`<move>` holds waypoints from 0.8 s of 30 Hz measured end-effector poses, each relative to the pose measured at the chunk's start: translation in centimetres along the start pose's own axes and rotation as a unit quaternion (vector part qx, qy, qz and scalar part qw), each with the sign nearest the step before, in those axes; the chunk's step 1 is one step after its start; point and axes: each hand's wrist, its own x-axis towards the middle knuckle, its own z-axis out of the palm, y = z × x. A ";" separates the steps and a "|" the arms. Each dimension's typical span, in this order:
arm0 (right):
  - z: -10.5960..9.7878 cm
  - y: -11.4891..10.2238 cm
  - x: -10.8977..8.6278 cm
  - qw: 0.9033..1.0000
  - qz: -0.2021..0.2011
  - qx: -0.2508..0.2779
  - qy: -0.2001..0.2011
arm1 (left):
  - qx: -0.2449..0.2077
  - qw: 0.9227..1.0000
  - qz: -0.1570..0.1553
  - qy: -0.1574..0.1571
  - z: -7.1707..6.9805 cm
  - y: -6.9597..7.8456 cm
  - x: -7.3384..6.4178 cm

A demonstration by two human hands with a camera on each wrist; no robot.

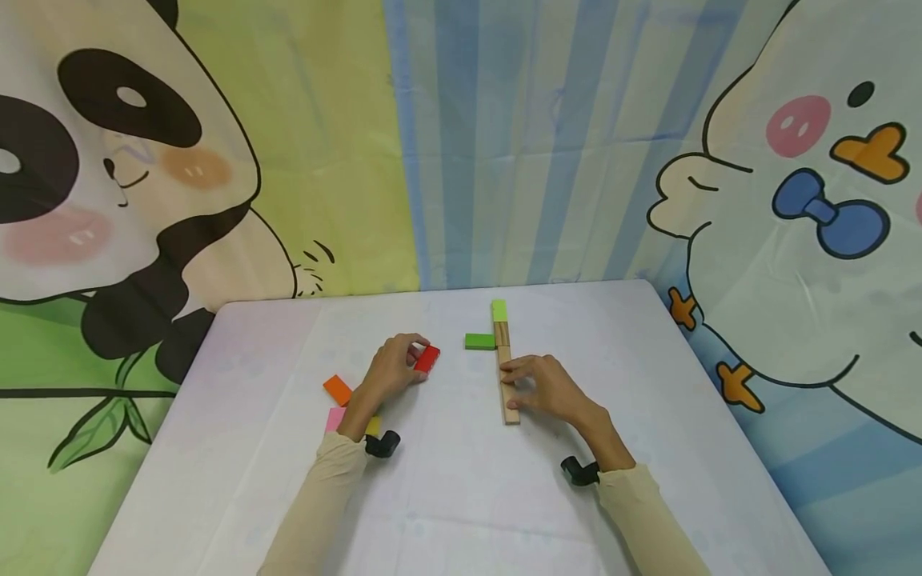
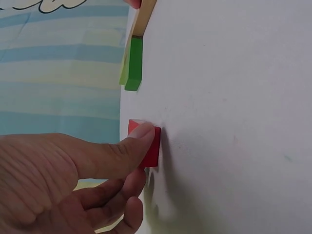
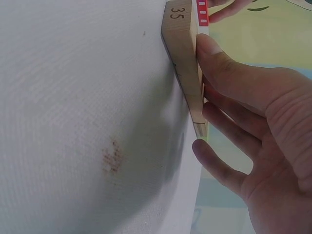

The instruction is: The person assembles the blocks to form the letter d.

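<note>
My left hand (image 1: 392, 368) pinches a red block (image 1: 427, 359) between thumb and fingers, low over the white table. The left wrist view shows the thumb on the red block's (image 2: 152, 148) top. Right of it, plain wooden blocks (image 1: 512, 417) lie end to end in a straight row, with a light green block (image 1: 499, 310) at the far end. A dark green block (image 1: 479, 342) sticks out sideways from the row's left side. My right hand (image 1: 551, 388) rests its thumb and fingertips on the near wooden part, whose end (image 3: 177, 13) reads 35.
Beside my left wrist lie an orange block (image 1: 337, 390), a pink block (image 1: 335, 418) and a yellow block (image 1: 373, 426), the last two partly covered by the arm. A cartoon-printed cloth (image 1: 490, 144) hangs behind the white table (image 1: 446, 488).
</note>
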 end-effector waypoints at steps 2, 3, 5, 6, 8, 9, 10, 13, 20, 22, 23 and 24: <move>-0.1 -0.1 0.0 1.000 0.002 0.003 0.000 | -0.007 1.000 0.007 -0.004 -0.1 0.0 0.2; -0.1 -0.2 0.0 1.000 0.003 0.004 0.000 | -0.010 1.000 0.011 -0.006 -0.2 0.0 0.3; -0.1 -0.2 0.1 1.000 0.004 0.004 0.000 | -0.014 1.000 0.016 -0.013 -0.2 -0.1 0.5; -0.1 -0.2 0.1 1.000 0.005 0.003 0.000 | -0.015 1.000 0.018 -0.016 -0.2 -0.1 0.6; 0.0 0.0 0.1 1.000 0.004 0.000 0.000 | -0.017 0.999 0.019 -0.023 -0.2 -0.2 0.9; 0.1 0.1 0.1 1.000 0.003 0.000 0.000 | -0.015 0.999 0.021 -0.025 -0.2 -0.3 1.0; 0.1 0.2 0.1 1.000 0.003 -0.001 0.000 | -0.015 0.999 0.020 -0.028 -0.2 -0.4 1.2; 0.1 0.2 0.0 1.000 0.002 -0.001 0.000 | -0.014 0.999 0.019 -0.032 -0.1 -0.4 1.6; 0.0 0.0 0.0 1.000 -0.001 0.000 0.002 | -0.021 0.999 0.029 -0.031 0.1 -0.4 2.1; 0.0 0.1 0.1 1.000 -0.002 0.000 0.001 | -0.029 0.999 0.030 -0.032 0.2 -0.5 2.3; 0.1 0.1 0.1 1.000 -0.003 -0.001 0.001 | -0.031 0.999 0.031 -0.032 0.3 -0.5 2.3; 0.1 0.1 0.1 1.000 -0.003 -0.001 0.001 | -0.035 0.998 0.031 -0.032 0.3 -0.6 2.3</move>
